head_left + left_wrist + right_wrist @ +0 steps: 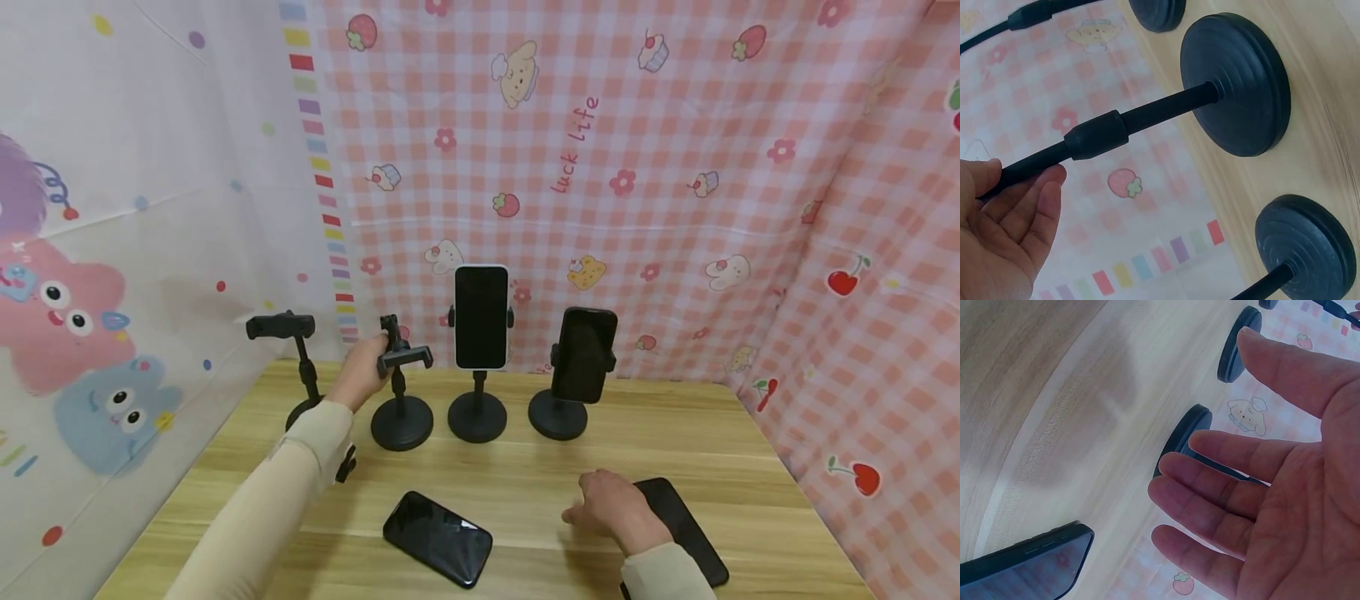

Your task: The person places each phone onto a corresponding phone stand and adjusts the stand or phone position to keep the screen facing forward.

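Fingers and thumb of my left hand [363, 372] pinch the thin upper pole of a black phone stand [402, 423], second from the left. In the left wrist view, the left hand [1007, 240] grips the pole above its collar, and the round base sits on the table. This stand's clamp [405, 358] carries no phone. My right hand [611, 507] hovers over the table, fingers extended and slightly bent, beside a black phone [686, 533] lying flat. The right wrist view shows the right palm [1291, 519] holding nothing. Another black phone [438, 538] lies between the hands.
At the far left is another stand [306, 375] with an unfilled clamp. To the right, one stand [477, 417] carries a white-edged phone [482, 317], and another stand [557, 417] carries a tilted black phone [585, 354]. Patterned cloth [645, 167] hangs behind the wooden table [517, 467].
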Demonstrator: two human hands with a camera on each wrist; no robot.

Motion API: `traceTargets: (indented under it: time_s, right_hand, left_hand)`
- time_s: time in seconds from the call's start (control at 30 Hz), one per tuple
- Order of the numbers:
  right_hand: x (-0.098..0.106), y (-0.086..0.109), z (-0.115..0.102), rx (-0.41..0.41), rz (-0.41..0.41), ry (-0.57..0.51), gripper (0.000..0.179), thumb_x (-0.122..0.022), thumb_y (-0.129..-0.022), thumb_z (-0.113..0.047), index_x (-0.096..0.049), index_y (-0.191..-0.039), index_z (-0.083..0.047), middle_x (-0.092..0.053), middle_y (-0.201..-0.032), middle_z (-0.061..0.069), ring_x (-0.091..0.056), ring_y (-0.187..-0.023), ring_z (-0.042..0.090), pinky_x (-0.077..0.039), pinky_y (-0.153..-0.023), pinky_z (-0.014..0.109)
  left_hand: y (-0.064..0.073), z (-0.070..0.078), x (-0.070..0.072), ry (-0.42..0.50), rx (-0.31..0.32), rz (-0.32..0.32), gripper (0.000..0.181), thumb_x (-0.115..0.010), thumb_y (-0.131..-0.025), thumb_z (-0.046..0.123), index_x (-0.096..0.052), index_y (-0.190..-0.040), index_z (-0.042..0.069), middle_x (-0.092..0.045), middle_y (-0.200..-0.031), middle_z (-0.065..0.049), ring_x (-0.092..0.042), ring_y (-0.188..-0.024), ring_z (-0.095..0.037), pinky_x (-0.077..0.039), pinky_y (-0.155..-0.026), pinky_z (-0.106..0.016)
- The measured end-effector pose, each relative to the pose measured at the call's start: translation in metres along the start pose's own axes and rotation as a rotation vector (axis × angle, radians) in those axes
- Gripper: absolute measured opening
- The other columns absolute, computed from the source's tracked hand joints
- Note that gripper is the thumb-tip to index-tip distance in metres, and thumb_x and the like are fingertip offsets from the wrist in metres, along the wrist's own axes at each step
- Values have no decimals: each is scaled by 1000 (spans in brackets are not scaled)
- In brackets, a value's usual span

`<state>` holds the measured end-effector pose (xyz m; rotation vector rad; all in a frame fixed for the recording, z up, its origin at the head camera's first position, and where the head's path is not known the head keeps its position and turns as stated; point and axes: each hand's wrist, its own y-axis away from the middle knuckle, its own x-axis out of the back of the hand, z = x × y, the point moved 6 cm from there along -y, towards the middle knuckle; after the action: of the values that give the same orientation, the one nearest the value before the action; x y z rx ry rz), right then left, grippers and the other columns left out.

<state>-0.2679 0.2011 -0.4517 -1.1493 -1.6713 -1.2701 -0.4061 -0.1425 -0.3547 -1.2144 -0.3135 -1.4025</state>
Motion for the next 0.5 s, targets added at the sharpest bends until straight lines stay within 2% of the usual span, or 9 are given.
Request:
traceTargets:
  time_s: [0.23,0.5]
  right_hand:
    - [-1,0,0,-3,0,0,59,-77,-86,-35,-61,-125,6,-60,-123,24,-56,-114,41,-45,-95,55]
    - [-2,0,-1,1,2,-8,59,-77,-86,-35,-61,-125,6,-61,-123,23,-57,-113,40,-45,-95,54]
  left_hand:
    - [11,15,-1,16,-109,30,5,-63,-87,-8,-59,-87,-5,-64,-80,-21,-64,-71,-38,-50,-64,-49]
    - [19,30,-8,40,-150,37,14,-64,-85,-9,-56,-78,1,-58,-69,-12,-52,-59,-25,-42,-58,-40]
